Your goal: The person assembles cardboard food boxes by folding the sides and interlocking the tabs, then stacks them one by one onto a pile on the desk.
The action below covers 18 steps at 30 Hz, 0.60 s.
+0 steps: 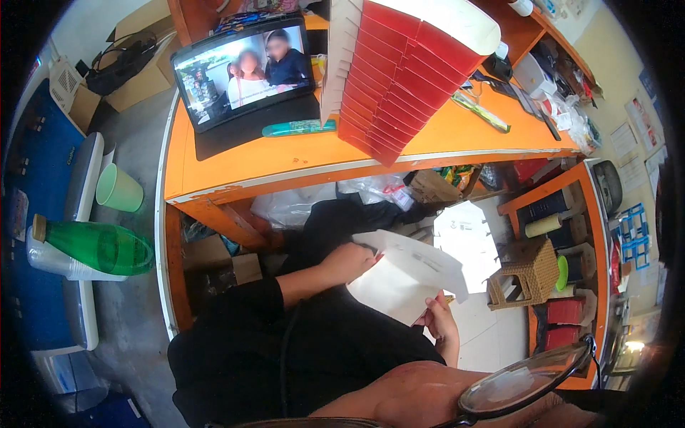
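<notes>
Over my lap I hold a white cardboard carton (389,292), partly folded, with one flap standing up and small print on it. My left hand (348,262) is closed on its left edge, the fingertips hidden inside the fold. At the lower right edge my right hand (441,321) pinches the card between thumb and fingers. Just beyond the carton lies a flat white carton blank (467,242) with notched edges. On the orange table (250,175) ahead, a tall stack of nested red cartons (392,85) leans up, out of my hands' touch.
A tablet (242,71) playing a video stands on the table, with a teal cutter-like tool (298,128) before it. To the left are a green bottle (96,246) and a pale green cup (119,189). A brown woven stool (524,274) and an orange shelf (599,235) stand right.
</notes>
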Each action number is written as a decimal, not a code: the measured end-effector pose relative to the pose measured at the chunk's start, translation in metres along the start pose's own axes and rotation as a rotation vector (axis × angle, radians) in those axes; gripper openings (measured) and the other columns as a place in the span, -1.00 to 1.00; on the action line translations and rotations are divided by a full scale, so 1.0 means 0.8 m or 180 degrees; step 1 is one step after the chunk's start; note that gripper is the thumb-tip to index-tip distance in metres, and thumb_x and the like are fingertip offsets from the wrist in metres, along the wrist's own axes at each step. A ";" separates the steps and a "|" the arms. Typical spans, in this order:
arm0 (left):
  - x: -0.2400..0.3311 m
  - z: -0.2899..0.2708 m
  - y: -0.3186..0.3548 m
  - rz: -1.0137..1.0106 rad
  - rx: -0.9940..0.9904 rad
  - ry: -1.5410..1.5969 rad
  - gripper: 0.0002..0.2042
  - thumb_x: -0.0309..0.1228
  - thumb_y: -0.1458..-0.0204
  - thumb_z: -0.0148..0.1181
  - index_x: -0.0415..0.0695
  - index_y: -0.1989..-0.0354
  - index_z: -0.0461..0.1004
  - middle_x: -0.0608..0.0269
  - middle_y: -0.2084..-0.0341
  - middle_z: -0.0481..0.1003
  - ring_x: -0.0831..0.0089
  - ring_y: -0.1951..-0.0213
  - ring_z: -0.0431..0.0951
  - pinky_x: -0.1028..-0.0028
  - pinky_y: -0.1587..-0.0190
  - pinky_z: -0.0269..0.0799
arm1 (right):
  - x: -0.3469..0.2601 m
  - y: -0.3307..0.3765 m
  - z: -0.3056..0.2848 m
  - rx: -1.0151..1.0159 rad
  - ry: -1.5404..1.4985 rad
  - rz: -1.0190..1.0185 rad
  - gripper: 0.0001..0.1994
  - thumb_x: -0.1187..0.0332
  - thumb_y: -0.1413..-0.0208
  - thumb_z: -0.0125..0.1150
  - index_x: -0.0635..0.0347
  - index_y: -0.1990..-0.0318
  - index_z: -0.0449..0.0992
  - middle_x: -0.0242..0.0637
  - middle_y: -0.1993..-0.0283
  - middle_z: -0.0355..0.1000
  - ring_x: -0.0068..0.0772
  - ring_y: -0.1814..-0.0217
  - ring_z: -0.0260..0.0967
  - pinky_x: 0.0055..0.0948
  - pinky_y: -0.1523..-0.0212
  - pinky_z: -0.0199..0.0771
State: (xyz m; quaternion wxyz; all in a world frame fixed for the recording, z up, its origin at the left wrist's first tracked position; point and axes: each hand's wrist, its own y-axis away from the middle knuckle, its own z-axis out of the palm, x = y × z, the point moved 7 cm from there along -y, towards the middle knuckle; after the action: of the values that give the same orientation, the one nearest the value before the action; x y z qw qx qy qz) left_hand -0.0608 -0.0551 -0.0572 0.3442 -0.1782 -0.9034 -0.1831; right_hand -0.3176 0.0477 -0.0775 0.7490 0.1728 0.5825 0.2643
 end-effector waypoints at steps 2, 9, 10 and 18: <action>0.004 -0.018 -0.009 0.0561 -0.0094 0.0853 -0.63 -0.21 -0.07 0.22 -0.19 0.03 0.52 -0.04 0.14 0.54 0.10 0.09 0.55 0.26 0.05 0.43 | -0.004 -0.002 -0.026 -0.0117 -0.0161 -0.0157 -0.47 0.30 -0.20 0.06 0.10 -0.29 0.06 -0.17 -0.03 0.36 -0.24 0.08 0.46 -0.18 0.26 0.65; 0.090 -0.058 0.025 0.2151 -0.0336 0.0797 0.28 -0.04 0.34 0.55 -0.16 -0.44 -0.32 -0.18 -0.38 -0.24 -0.03 -0.40 -0.13 0.04 -0.37 -0.10 | -0.050 0.026 -0.032 0.0346 -0.0287 -0.0592 -0.19 -0.02 0.01 0.26 0.25 -0.31 0.13 -0.14 -0.10 0.36 -0.23 -0.05 0.42 -0.29 0.05 0.54; 0.097 -0.047 0.026 0.1965 -0.0531 0.1074 0.31 -0.01 0.38 0.55 -0.16 -0.43 -0.35 -0.21 -0.37 -0.23 -0.04 -0.39 -0.12 0.08 -0.38 -0.09 | -0.041 0.022 -0.034 0.0501 -0.0140 -0.0387 -0.13 -0.20 -0.03 0.18 0.24 -0.33 0.12 -0.12 -0.19 0.31 -0.18 -0.17 0.34 -0.22 -0.13 0.41; 0.077 -0.032 0.015 0.1496 -0.0169 0.1940 0.19 -0.10 0.19 0.42 -0.15 -0.40 -0.47 -0.31 -0.36 -0.21 -0.10 -0.41 -0.17 0.10 -0.40 -0.18 | -0.043 0.025 -0.028 0.0182 -0.0745 -0.1277 0.16 -0.57 0.14 -0.13 0.20 -0.43 -0.10 -0.18 -0.41 0.07 -0.19 -0.39 0.10 -0.18 -0.31 0.18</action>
State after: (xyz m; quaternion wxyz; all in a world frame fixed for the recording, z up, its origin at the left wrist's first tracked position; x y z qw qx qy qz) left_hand -0.0840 -0.0443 0.0054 0.6249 -0.3266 -0.6891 -0.1672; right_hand -0.3492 0.0425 -0.0451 0.8438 0.1041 0.5216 0.0717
